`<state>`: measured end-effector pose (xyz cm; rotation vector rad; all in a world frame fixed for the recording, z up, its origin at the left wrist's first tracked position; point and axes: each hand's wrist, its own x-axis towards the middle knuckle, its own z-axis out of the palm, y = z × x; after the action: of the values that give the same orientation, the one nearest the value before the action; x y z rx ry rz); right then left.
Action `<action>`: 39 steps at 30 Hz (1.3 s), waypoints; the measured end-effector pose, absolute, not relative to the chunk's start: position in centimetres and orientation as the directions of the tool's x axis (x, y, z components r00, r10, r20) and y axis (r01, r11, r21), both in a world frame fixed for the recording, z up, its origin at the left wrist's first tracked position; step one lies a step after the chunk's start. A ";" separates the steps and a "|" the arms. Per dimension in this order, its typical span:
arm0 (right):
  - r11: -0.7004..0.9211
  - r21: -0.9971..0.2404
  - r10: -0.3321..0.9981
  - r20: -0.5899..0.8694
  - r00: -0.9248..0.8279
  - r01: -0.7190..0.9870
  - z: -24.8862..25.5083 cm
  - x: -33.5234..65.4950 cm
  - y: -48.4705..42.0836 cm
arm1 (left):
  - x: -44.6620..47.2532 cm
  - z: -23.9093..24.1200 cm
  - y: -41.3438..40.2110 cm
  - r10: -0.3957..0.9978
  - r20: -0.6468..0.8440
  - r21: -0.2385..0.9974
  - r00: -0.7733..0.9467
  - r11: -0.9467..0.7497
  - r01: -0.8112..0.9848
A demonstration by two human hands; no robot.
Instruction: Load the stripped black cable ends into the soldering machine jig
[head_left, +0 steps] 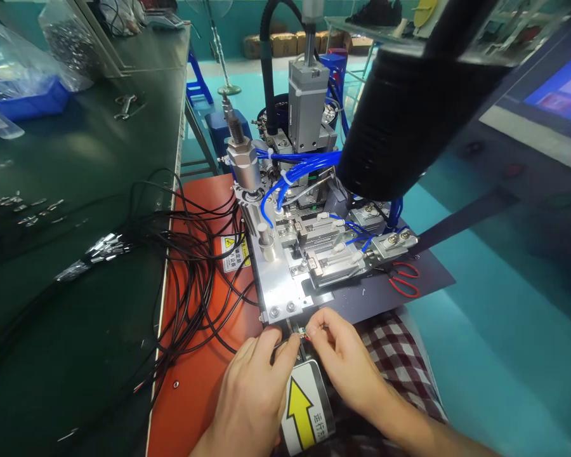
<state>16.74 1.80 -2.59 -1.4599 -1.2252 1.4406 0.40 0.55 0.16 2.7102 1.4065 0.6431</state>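
My left hand [257, 387] is closed at the front edge of a metal bench machine [285, 285], its thumb and forefinger around the end of a black cable that is mostly hidden by the fingers. Facing it, my right hand [340, 358] pinches the thin coloured wires [305, 334] that come out at the fingertips; red and pale green show. Both hands are just above a white plate with a yellow arrow [299, 406]. More black cables [190, 298] lie in a loose tangle on the orange surface [176, 419] to the left.
Red-handled scissors or pliers [404, 279] lie on the machine's dark base plate at right. On the dark green table [109, 355] are metal-tipped cable ends [107, 247], small metal parts [33, 209] and a blue tray [26, 101]. A black cylinder [409, 120] overhangs the machine; a screen [564, 89] stands right.
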 end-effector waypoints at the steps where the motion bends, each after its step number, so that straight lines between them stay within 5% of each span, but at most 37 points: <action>1: -0.300 -0.947 0.943 -0.312 -0.118 0.110 -2.7 16.8 1.8 | 0.4 0.1 0.5 0.791 0.340 0.212 0.509 -0.592 0.777; 5: -0.420 -0.907 0.869 -0.413 -0.273 0.037 -3.2 17.5 2.0 | 0.3 -0.7 0.2 0.818 0.338 0.265 0.466 -0.557 0.787; 12: -0.263 -0.953 0.951 -0.283 -0.128 0.150 -2.1 17.2 2.3 | 0.1 -1.6 -0.1 0.840 0.329 0.320 0.432 -0.530 0.786; 19: -0.485 -0.872 0.862 -0.464 -0.204 -0.067 -3.1 17.0 2.8 | -0.2 -2.3 -0.3 0.840 0.320 0.340 0.437 -0.533 0.775; 27: -0.256 -0.946 0.960 -0.273 -0.063 0.199 -1.6 16.5 2.4 | 0.0 -0.7 0.4 0.817 0.328 0.301 0.475 -0.567 0.767; 39: -0.212 -0.977 0.977 -0.212 0.018 -0.021 -3.2 15.0 2.3 | 0.1 0.1 0.8 0.794 0.355 0.273 0.494 -0.594 0.757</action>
<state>15.00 2.30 -3.19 -1.3595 -1.0713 1.3583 0.11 0.84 0.05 2.6450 1.3752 0.6938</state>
